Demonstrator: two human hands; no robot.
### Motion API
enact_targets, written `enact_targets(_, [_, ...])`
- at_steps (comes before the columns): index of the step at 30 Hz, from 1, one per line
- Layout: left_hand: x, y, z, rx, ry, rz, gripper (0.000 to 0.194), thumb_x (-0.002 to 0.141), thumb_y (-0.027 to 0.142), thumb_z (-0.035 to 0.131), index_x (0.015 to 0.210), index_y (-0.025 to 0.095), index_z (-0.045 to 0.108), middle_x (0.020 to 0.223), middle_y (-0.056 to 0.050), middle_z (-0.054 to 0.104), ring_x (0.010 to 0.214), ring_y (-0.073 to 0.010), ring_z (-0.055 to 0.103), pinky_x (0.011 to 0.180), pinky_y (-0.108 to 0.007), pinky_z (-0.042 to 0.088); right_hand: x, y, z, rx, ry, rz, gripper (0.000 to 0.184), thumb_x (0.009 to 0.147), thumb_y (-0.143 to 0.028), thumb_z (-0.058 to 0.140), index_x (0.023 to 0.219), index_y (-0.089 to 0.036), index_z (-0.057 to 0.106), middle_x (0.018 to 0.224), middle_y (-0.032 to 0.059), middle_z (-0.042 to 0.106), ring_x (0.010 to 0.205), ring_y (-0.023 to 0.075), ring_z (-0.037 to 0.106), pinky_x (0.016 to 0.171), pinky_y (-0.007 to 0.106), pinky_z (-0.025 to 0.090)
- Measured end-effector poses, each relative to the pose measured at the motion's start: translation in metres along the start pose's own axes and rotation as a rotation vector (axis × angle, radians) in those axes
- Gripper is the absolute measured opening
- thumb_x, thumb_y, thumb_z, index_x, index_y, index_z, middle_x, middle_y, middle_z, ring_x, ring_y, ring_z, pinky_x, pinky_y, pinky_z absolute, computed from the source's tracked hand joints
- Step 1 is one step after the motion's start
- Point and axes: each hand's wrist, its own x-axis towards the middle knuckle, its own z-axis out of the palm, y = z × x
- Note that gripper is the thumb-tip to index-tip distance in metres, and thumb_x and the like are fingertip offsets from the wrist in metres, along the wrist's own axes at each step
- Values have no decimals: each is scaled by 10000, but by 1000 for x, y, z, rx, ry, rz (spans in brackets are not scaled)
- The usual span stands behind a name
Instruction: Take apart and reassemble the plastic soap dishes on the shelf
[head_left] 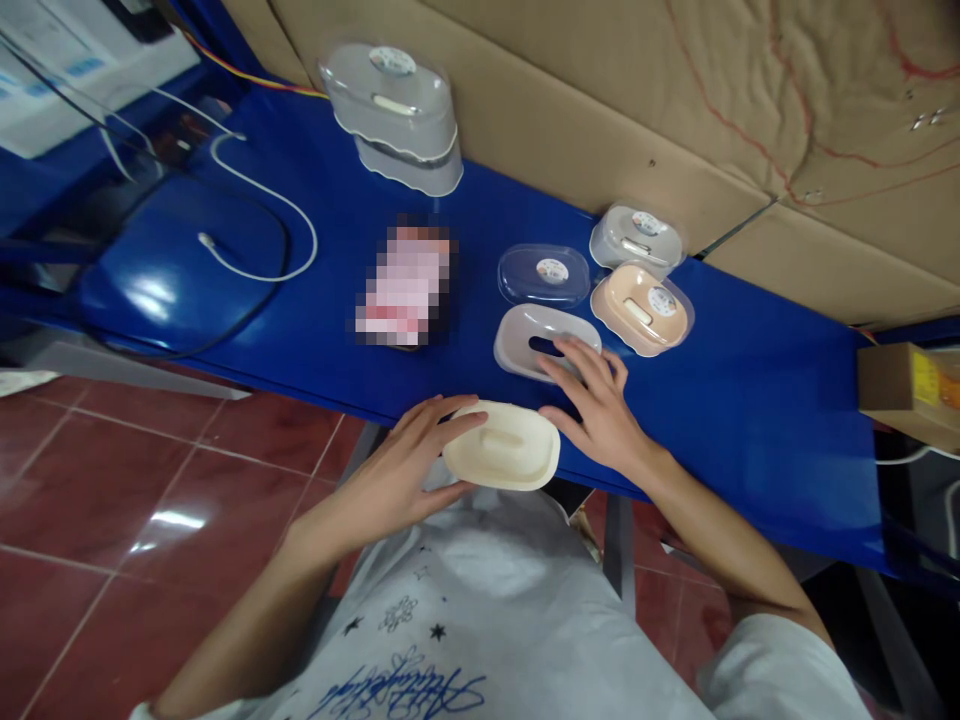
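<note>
My left hand (424,455) grips a cream oval plastic tray (517,462) at its left end, with the thumb below and the fingers over the rim. The tray is hollow side up, with a raised bar in its middle, at the table's front edge. My right hand (600,405) has its fingers spread over the right part of a grey oval piece (514,335) with a dark slot; whether they press on it I cannot tell. Its thumb is close to the cream tray's right rim. Behind the grey piece lies a clear oval lid (525,272) with a round sticker.
A peach lidded box (637,315) and a grey lidded box (637,240) are at the right back. Stacked grey boxes (397,110) stand at the back left. A blurred-out phone-like object (405,285) and a white cable (300,215) lie on the blue table (750,400).
</note>
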Motion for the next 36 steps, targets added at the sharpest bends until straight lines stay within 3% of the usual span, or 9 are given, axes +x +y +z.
enact_targets(3, [5, 0, 3, -112, 100, -15, 756, 930, 360, 837, 1577, 351, 446, 1618, -144, 550, 1491, -374, 554, 1227, -635, 476, -5, -3, -4, 59, -13, -173, 593, 1088, -617, 516, 1609, -333, 500, 1609, 102, 605, 1527, 340, 512, 1290, 582, 243])
enact_targets(6, [11, 0, 12, -294, 254, -43, 771, 888, 323, 872, 1545, 336, 471, 1564, -144, 570, 1477, -353, 565, 1212, -588, 505, -7, -8, -5, 96, 21, -340, 617, 1015, -720, 594, 1509, -350, 616, 1469, 71, 713, 1375, 317, 622, 1261, 561, 303])
enact_targets(13, [24, 13, 30, -851, 492, -170, 821, 870, 417, 885, 1538, 445, 408, 1784, -97, 316, 1575, -353, 483, 1223, -575, 507, -7, -13, -3, 201, 151, -437, 272, 983, -318, 797, 1245, -248, 765, 1073, 22, 830, 953, 178, 733, 916, 369, 548])
enact_targets(16, [23, 27, 30, -1109, 399, -391, 851, 945, 558, 750, 1652, 452, 289, 1756, -97, 411, 1525, -359, 548, 1200, -602, 538, -10, -14, -5, 200, 165, -434, 369, 965, -300, 818, 1327, -296, 748, 1067, -3, 837, 937, 178, 744, 880, 372, 561])
enact_targets(20, [23, 45, 25, -1427, 176, -630, 624, 1066, 613, 447, 1581, 265, 501, 1527, -138, 675, 1464, -382, 616, 1118, -596, 615, -10, -8, -4, 302, 97, -444, 446, 1079, -433, 642, 1496, -273, 645, 1244, 54, 821, 1173, 215, 759, 999, 393, 588])
enact_targets(23, [22, 49, 15, -1528, 244, -741, 502, 1094, 519, 416, 1464, 245, 616, 1511, -97, 702, 1473, -361, 614, 1108, -570, 634, -4, 0, 0, 328, 23, -237, 568, 1161, -507, 328, 1674, -281, 425, 1574, 103, 652, 1502, 260, 586, 1214, 505, 496])
enact_targets(26, [16, 43, 5, -1566, 332, -826, 399, 1072, 467, 499, 1340, 243, 693, 1509, -64, 713, 1461, -344, 628, 1086, -521, 658, 2, 5, 4, 176, -91, -125, 562, 1169, -403, 330, 1719, -284, 316, 1673, 86, 555, 1623, 266, 429, 1332, 566, 321])
enact_targets(31, [10, 33, 4, -1612, 326, -878, 273, 1035, 468, 593, 1134, 272, 755, 1405, -18, 778, 1435, -333, 653, 1070, -499, 675, 5, 7, 9, -39, 5, -44, 509, 1101, -480, 574, 1559, -260, 566, 1383, 118, 738, 1374, 324, 612, 1203, 543, 373])
enact_targets(36, [26, 38, 16, -1635, 238, -905, 329, 1045, 479, 630, 1275, 266, 730, 1446, -42, 753, 1437, -326, 653, 1148, -505, 629, 3, 13, 7, -89, 225, -34, 321, 1068, -375, 672, 1365, -260, 713, 1038, 55, 737, 992, 245, 673, 963, 456, 435])
